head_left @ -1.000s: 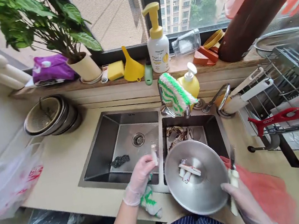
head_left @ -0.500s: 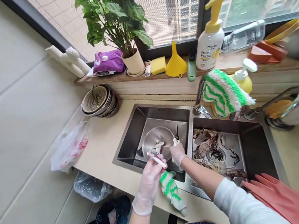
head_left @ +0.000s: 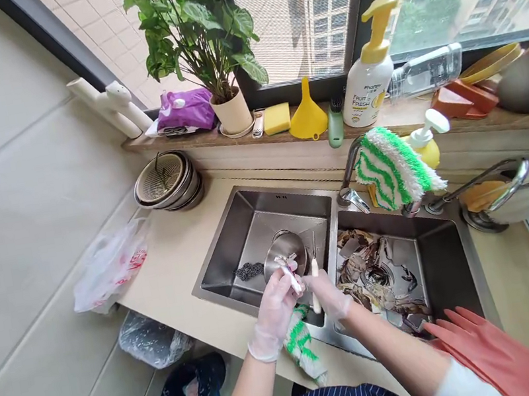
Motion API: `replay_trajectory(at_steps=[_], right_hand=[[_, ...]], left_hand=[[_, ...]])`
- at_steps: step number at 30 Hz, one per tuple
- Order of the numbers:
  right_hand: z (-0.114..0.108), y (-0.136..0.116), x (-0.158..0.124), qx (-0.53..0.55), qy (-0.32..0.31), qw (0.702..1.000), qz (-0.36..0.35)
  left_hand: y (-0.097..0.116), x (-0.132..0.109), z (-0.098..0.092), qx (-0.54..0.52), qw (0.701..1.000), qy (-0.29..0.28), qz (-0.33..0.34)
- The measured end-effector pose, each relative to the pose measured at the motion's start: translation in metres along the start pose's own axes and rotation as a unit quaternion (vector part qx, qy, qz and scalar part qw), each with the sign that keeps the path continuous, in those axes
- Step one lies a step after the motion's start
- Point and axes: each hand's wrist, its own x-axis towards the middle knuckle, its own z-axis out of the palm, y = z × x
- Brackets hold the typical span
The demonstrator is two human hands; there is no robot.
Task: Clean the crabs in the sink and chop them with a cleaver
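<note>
Hands closed on piece and tool, lower centre of frame.
The left hand (head_left: 274, 305) is closed round a small pale piece (head_left: 289, 274), held just above the metal bowl (head_left: 287, 253); the right hand (head_left: 328, 293) is closed round a white-handled tool (head_left: 313, 278), tip pointed up. Against half a second earlier, the hands are drawn together, and the bowl appears tipped in the left basin (head_left: 249, 227), beside the scourer (head_left: 249, 270). The piece is thus brought to the tool. Shell scraps (head_left: 372, 275) are noted in the right basin (head_left: 448, 262).

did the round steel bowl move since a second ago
Yes. The round steel bowl crossed leftward over the sink divider: it was over the right basin, now in the left basin.
</note>
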Motion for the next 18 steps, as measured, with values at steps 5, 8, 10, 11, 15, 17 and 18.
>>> replay_trajectory(at_steps=[5,8,10,11,15,17,18], right_hand=[[-0.095,0.009,-0.098,0.08,-0.186,0.979,0.025],[-0.145,0.017,-0.148,0.112,-0.227,0.965,0.074],[-0.164,0.024,-0.17,0.103,-0.226,0.966,0.072],[-0.17,0.027,-0.178,0.092,-0.225,0.968,0.065],[-0.185,0.038,-0.197,0.019,-0.209,0.977,0.036],[-0.192,0.045,-0.201,-0.027,-0.187,0.982,0.007],[-0.195,0.05,-0.201,-0.047,-0.17,0.984,-0.007]], left_hand=[[-0.015,-0.007,0.022,-0.079,0.994,-0.033,-0.065],[-0.031,-0.012,0.038,-0.079,0.991,-0.056,-0.095],[-0.042,-0.015,0.05,-0.075,0.989,-0.062,-0.107],[-0.048,-0.017,0.056,-0.074,0.989,-0.063,-0.111],[-0.07,-0.021,0.082,-0.068,0.985,-0.072,-0.142],[-0.081,-0.023,0.092,-0.06,0.984,-0.086,-0.146],[-0.087,-0.023,0.097,-0.054,0.985,-0.091,-0.139]])
